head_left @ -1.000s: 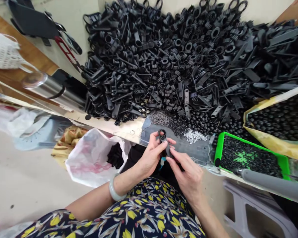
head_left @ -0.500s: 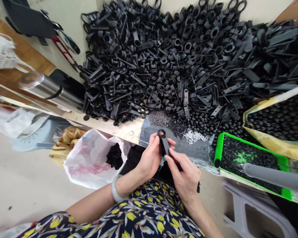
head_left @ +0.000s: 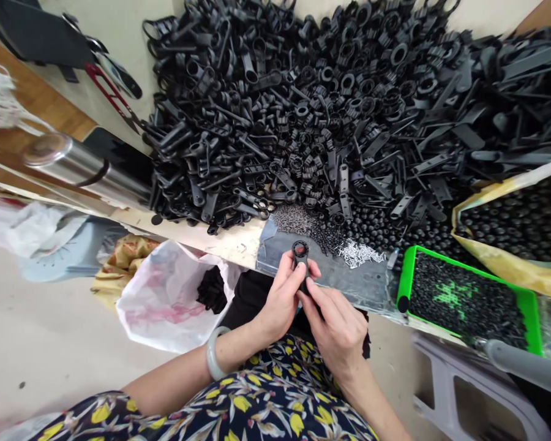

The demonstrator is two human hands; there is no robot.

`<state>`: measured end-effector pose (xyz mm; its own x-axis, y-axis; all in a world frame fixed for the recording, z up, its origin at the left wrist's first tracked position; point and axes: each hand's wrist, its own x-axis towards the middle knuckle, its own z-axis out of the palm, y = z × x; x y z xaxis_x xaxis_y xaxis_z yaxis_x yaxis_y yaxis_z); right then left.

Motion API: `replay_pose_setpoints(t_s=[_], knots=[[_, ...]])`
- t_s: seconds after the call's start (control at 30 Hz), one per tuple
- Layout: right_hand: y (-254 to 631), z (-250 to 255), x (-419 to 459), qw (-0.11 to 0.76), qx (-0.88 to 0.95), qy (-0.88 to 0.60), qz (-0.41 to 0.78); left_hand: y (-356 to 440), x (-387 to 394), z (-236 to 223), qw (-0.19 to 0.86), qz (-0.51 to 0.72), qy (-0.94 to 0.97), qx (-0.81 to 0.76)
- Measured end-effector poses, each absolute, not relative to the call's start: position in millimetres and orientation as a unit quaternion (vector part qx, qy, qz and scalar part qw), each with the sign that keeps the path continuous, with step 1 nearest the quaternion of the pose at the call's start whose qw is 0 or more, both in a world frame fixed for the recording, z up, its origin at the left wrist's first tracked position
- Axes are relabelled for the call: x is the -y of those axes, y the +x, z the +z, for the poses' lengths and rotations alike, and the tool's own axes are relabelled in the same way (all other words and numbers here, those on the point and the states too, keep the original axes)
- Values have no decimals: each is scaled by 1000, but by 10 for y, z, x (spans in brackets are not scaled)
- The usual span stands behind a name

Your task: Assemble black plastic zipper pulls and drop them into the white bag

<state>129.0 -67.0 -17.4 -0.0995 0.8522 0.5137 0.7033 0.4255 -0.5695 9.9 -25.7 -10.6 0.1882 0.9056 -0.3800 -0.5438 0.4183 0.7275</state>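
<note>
Over the table's front edge, my left hand (head_left: 280,300) is closed on a black plastic part with a ring at one end (head_left: 300,250) and a flat handle. The ring points away from me, toward the heap. Pinched at the handle's lower end, my right hand (head_left: 337,324) also grips the part; its fingers cover that end. Just beyond lie small white metal pins (head_left: 359,253), tiny grey pieces (head_left: 294,219) and black balls (head_left: 371,226). A big heap of black plastic parts (head_left: 266,122) fills the table behind them.
A green tray (head_left: 409,275) of small black pieces stands at right, beside a yellow-edged bag (head_left: 475,245) of black balls. A white plastic bag (head_left: 165,306) hangs at the left. A steel flask (head_left: 68,160) and red-handled scissors (head_left: 105,86) lie at the far left.
Both hands keep hold of the black ringed part. The left thumb came off its handle, then settled back over it, and the right fingers shifted slightly left and lower. A grey rod at right moved.
</note>
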Motion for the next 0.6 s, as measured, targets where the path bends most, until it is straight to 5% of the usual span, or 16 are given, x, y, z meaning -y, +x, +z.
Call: replay_pose_setpoints(t_s=[0.37,0.6], knots=[[1278,-241,675,388,745,-538,69,142,245,-47,726,491,217,-430],[1385,-163,616,473,551,-608,321,9,225,-93,732,456,275,-424]])
